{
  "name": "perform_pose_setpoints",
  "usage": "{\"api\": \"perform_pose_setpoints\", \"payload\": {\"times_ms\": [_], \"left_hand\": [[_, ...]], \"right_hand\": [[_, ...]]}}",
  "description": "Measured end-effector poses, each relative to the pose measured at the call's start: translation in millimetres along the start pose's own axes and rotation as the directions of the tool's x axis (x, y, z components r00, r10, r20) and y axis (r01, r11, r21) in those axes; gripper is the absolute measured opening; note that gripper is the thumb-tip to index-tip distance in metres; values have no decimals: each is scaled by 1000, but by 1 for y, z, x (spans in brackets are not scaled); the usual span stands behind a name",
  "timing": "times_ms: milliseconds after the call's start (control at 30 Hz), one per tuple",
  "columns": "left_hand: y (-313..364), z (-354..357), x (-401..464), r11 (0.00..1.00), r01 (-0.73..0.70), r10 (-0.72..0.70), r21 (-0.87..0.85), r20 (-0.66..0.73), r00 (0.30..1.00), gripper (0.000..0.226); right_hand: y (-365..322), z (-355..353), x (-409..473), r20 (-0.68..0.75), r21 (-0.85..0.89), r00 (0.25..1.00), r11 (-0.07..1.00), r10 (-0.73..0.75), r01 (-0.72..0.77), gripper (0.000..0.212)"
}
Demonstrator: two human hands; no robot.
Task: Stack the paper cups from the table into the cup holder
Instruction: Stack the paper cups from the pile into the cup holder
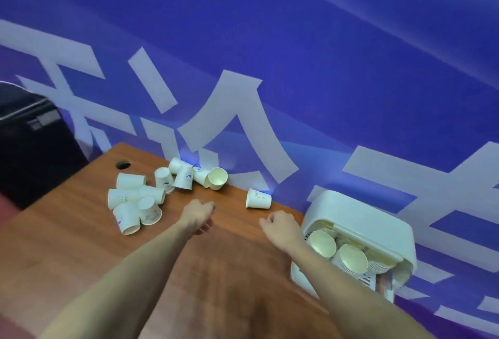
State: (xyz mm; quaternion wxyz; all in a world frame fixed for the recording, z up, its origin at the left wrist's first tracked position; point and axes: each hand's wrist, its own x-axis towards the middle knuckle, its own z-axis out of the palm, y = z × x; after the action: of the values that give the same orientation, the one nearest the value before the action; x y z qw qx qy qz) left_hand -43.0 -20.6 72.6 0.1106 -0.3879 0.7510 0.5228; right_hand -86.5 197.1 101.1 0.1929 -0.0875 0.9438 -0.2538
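The table (81, 244) at lower left is smooth reddish wood-grain; the cups (258, 198) are matt white paper; the holder (359, 211) at right is smooth white plastic.

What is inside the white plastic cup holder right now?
The white plastic cup holder holds nested stacks of paper cups, open mouths facing the camera. Its hood covers anything deeper inside.
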Motion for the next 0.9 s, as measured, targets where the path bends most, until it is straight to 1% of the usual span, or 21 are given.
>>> {"api": "perform_pose_setpoints", "payload": {"times_ms": [67,133,233,433,500,567,633,733,800,900], "left_hand": [[0,-34,17,993,-34,39,109,-44,998,33],[5,-58,33,987,-54,66,153,-72,995,29],[15,-76,58,982,-77,91,171,-74,993,25],[28,-63,111,990,-56,55,126,17,998,30],[31,-53,131,992,-64,60,108,41,997,29],[32,-42,154,989,-80,74,128,54,996,30],[30,-32,175,978,-100,89,183,70,994,37],[25,-19,208,931,-155,142,331,63,988,45],[20,-14,225,886,-187,181,425,56,982,46],[14,-5,243,812,-216,224,543,53,973,41]], "right_hand": [[-21,1,19,-16,-96,1000,995,-1,-1,30],[-37,5,36,-38,-172,999,985,11,-17,26],[-50,15,62,-67,-249,997,967,38,-53,35],[-55,43,107,-38,-349,995,932,94,-101,36],[-54,52,126,-28,-375,993,920,116,-118,36],[-50,59,147,-24,-390,990,910,141,-139,37],[-44,66,166,-36,-392,985,904,166,-167,38],[-33,78,193,-63,-413,973,881,224,-229,39],[-26,86,206,-67,-426,964,867,257,-260,43],[-15,95,221,-59,-455,958,846,282,-277,45]]}}
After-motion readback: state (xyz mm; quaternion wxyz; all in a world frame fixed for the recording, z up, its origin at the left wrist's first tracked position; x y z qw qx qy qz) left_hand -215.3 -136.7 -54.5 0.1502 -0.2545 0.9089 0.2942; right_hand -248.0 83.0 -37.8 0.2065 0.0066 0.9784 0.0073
